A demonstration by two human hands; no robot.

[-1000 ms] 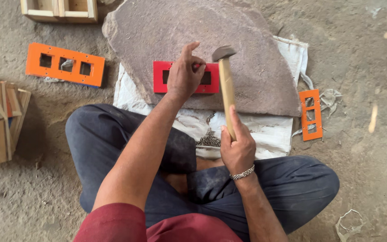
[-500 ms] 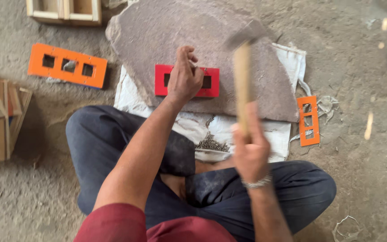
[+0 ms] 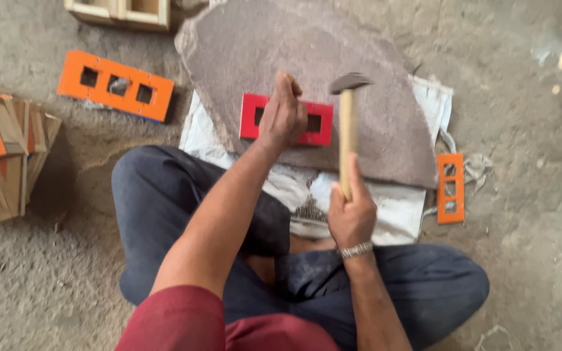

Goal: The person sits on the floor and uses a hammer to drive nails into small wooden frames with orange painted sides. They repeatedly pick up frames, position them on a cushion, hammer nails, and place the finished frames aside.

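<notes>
I sit cross-legged on the ground before a flat brown stone slab (image 3: 333, 58). A red rectangular frame with cut-out windows (image 3: 318, 123) lies on the slab. My left hand (image 3: 283, 116) presses down on the middle of that frame, fingers curled over it. My right hand (image 3: 352, 214) grips the wooden handle of a hammer (image 3: 347, 123); its metal head hangs just right of the red frame, above the slab.
An orange frame with three windows (image 3: 116, 85) lies at the left, a small orange one (image 3: 451, 188) at the right. White cloth (image 3: 391, 208) lies under the slab. Wooden boxes (image 3: 121, 12) sit at the top, stacked wood and orange pieces (image 3: 4, 149) at the far left.
The hammer was swung: raised and blurred half a second ago, it is now back down with its head close to the red frame. The left hand stayed on the frame.
</notes>
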